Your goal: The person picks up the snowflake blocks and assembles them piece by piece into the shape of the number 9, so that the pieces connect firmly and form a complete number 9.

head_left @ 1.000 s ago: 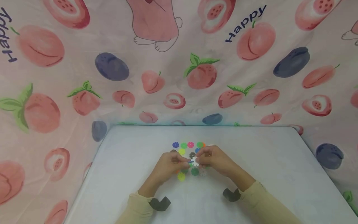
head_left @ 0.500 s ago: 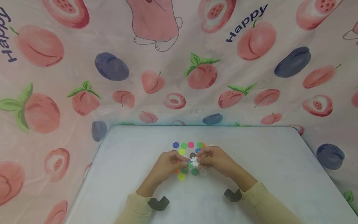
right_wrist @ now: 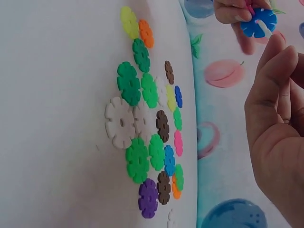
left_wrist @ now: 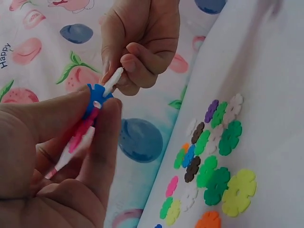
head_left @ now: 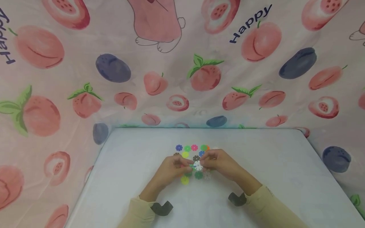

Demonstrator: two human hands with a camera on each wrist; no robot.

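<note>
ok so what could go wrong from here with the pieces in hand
The white disc might slip, since the right grip seems to pinch it only at the edge. Pushing it against the blue disc could loosen the pink disc that also meets it. Anything dropped may land among the loose discs on the table and mix in with them.

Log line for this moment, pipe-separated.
left hand: grips blue disc, pink disc | right hand: pinches white disc | contact: white-blue | table: loose discs
</note>
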